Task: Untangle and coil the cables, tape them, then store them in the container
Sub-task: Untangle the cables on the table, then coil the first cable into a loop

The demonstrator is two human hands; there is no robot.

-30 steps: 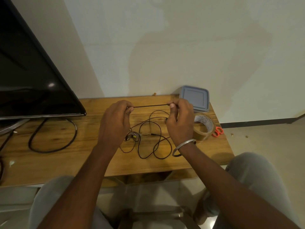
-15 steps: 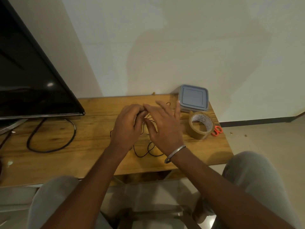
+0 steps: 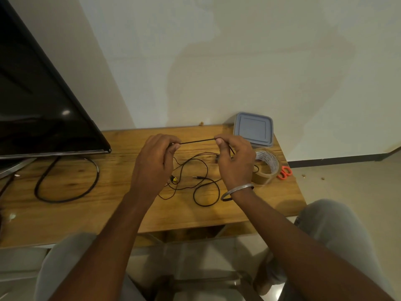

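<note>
A thin black earphone cable (image 3: 196, 141) is stretched taut between my two hands above the wooden table (image 3: 108, 205). My left hand (image 3: 153, 164) pinches one end of that stretch, and my right hand (image 3: 235, 161) pinches the other. The rest of the cable lies in loose loops on the table below, with its jack plug (image 3: 196, 177) and a yellow-marked earbud (image 3: 173, 179) showing. A grey lidded container (image 3: 253, 129) stands shut at the back right. A roll of brown tape (image 3: 268, 166) sits just right of my right hand.
Orange-handled scissors (image 3: 284, 172) lie beyond the tape near the table's right edge. A black TV screen (image 3: 39, 109) fills the left, with a thick black power cable (image 3: 65, 181) looped beneath it. My knees are below the table's front edge.
Half a second ago my hands were close together over the cable pile. They have drawn apart and now hold a straight length of cable between them.
</note>
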